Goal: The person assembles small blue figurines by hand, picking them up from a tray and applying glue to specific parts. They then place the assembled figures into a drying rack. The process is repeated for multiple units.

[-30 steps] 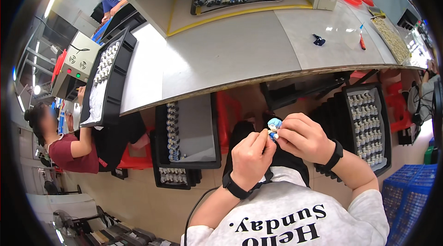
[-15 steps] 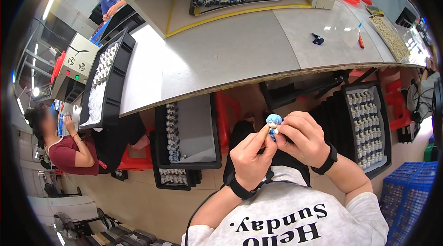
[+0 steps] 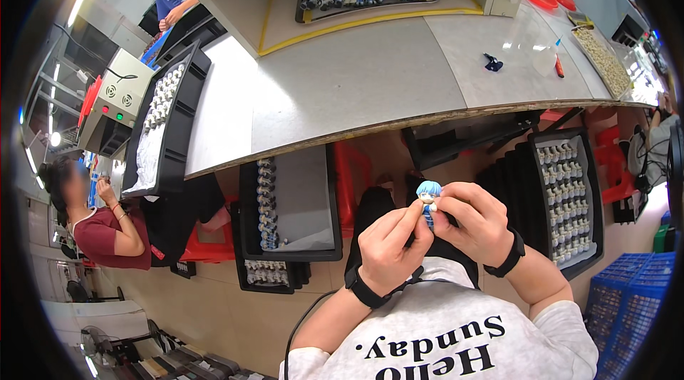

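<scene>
Between my hands, above my lap and on the near side of the table edge, is a small upright figurine (image 3: 429, 192) with light blue hair and a blue and white body. My left hand (image 3: 390, 243) pinches its body from the left with thumb and fingers. From the right, my right hand (image 3: 476, 222) grips it at about neck and shoulder height. My fingertips cover parts of its sides and lower body. Both wrists wear black bands.
A booth (image 3: 370, 31) on the table holds a tray (image 3: 306, 18) of similar blue figurines. A dark blue piece (image 3: 492, 62) and a red glue pen (image 3: 559, 66) lie at right. Black trays (image 3: 306, 198) of small parts stand below the table; co-workers sit at left.
The figurine has risen slightly and shifted a little right with my hands. My right fingers have slid down from beside its head, so more of the hair shows.
</scene>
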